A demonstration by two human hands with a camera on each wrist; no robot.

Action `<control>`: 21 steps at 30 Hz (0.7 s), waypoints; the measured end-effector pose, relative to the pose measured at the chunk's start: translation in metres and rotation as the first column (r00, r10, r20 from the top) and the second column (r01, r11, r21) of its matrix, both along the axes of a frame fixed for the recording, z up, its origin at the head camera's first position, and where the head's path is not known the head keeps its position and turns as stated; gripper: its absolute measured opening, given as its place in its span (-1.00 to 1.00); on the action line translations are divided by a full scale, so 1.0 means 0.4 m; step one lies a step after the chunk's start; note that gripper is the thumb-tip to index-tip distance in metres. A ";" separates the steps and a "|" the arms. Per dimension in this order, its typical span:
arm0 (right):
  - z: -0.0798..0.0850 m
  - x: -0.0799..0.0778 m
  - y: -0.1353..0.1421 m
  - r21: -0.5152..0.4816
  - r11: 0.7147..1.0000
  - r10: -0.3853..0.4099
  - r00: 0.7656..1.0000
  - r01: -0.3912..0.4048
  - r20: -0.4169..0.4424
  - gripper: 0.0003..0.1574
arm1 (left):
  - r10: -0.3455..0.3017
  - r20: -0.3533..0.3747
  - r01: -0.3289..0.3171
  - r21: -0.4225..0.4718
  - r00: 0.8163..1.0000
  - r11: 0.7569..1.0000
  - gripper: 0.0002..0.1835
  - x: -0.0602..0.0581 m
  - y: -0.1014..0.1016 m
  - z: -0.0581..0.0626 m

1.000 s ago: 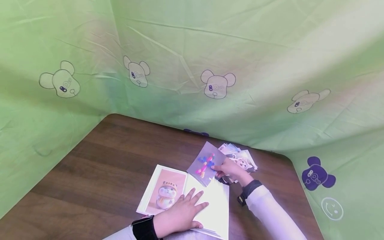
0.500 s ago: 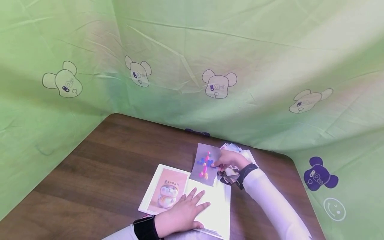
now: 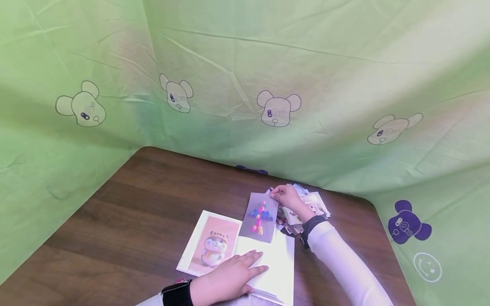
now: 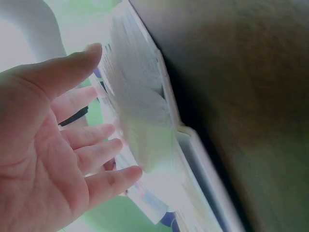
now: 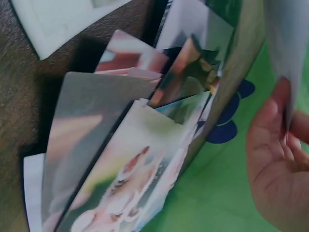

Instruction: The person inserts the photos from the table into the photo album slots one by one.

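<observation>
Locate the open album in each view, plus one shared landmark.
Head: album at lower centre, partly covered by the left hand.
Left wrist: album runs diagonally through the middle.
Right wrist: white corner at upper left, likely the album's.
Landmark: brown tabletop, all three.

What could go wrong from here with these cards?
The right hand pinches the grey card near one corner, so it might swing or bend. The loose cards lie fanned near the far edge of the table; a brush could push some off. The open album might turn a page if the left hand over it shifts.
</observation>
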State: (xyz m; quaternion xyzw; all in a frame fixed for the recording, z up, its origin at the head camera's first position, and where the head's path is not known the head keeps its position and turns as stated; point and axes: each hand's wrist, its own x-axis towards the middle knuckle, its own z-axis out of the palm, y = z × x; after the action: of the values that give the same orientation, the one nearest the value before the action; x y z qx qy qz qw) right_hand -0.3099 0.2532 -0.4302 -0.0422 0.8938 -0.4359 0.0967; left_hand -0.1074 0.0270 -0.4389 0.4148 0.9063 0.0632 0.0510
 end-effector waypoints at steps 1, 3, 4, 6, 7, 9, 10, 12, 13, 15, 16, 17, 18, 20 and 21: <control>0.003 0.002 -0.002 0.007 1.000 0.019 1.000 -0.019 0.011 -0.81 | 0.002 -0.004 -0.002 -0.001 1.000 1.000 -0.36 0.001 0.000 -0.001; 0.008 0.006 -0.005 0.016 0.999 0.049 0.998 -0.050 0.027 -0.81 | 0.004 -0.017 -0.004 -0.003 1.000 1.000 -0.36 0.002 0.001 -0.005; 0.010 0.007 -0.005 0.022 0.998 0.058 0.998 -0.059 0.027 -0.80 | 0.005 -0.025 -0.005 -0.003 1.000 1.000 -0.36 0.002 0.001 -0.006; 0.011 0.010 -0.005 0.019 0.998 0.053 0.998 -0.054 0.037 -0.79 | 0.005 -0.035 -0.005 -0.004 0.999 1.000 -0.36 0.004 0.003 -0.009; 0.012 0.012 -0.004 0.016 0.999 0.049 0.998 -0.050 0.046 -0.79 | 0.006 -0.032 -0.006 -0.005 0.999 1.000 -0.35 0.004 0.004 -0.009; 0.011 0.015 -0.001 0.008 0.999 0.050 0.996 -0.050 0.070 -0.79 | 0.005 -0.030 -0.005 -0.007 1.000 1.000 -0.34 0.006 0.006 -0.010; 0.011 0.017 0.000 0.008 0.998 0.059 0.994 -0.060 0.087 -0.80 | 0.004 -0.027 -0.004 -0.007 1.000 1.000 -0.34 0.006 0.007 -0.010; 0.009 0.021 0.002 0.009 0.995 0.094 0.988 -0.096 0.119 -0.80 | 0.002 -0.021 -0.002 -0.009 1.000 1.000 -0.34 0.007 0.008 -0.010; 0.008 0.023 0.002 0.007 0.993 0.119 0.985 -0.121 0.128 -0.80 | 0.001 -0.022 -0.001 -0.009 1.000 1.000 -0.34 0.007 0.009 -0.011; 0.010 0.028 0.001 0.006 0.985 0.170 0.975 -0.172 0.141 -0.79 | -0.001 -0.037 0.001 -0.006 0.999 1.000 -0.33 0.007 0.009 -0.012; 0.011 0.030 0.000 0.004 0.981 0.193 0.971 -0.196 0.142 -0.79 | -0.002 -0.048 0.002 -0.004 0.999 1.000 -0.33 0.007 0.009 -0.012; 0.012 0.032 -0.002 0.004 0.977 0.210 0.967 -0.213 0.144 -0.79 | -0.003 -0.061 0.003 -0.002 0.998 1.000 -0.33 0.007 0.009 -0.013; 0.014 0.035 -0.003 0.009 0.973 0.228 0.963 -0.231 0.145 -0.79 | -0.003 -0.071 0.003 0.000 0.997 1.000 -0.33 0.008 0.009 -0.014; 0.018 0.040 -0.006 0.026 0.964 0.258 0.954 -0.265 0.155 -0.79 | -0.002 -0.085 0.002 0.003 0.996 1.000 -0.33 0.008 0.009 -0.014; 0.019 0.041 -0.007 0.037 0.959 0.270 0.949 -0.279 0.166 -0.80 | 0.000 -0.084 0.001 0.006 0.996 1.000 -0.33 0.009 0.009 -0.014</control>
State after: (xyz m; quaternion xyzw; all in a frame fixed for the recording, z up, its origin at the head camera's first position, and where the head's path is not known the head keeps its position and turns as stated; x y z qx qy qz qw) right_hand -0.2934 0.2502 -0.4225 -0.1283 0.8813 -0.3932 0.2287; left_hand -0.1040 0.0307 -0.4446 0.4175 0.9073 0.0486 0.0115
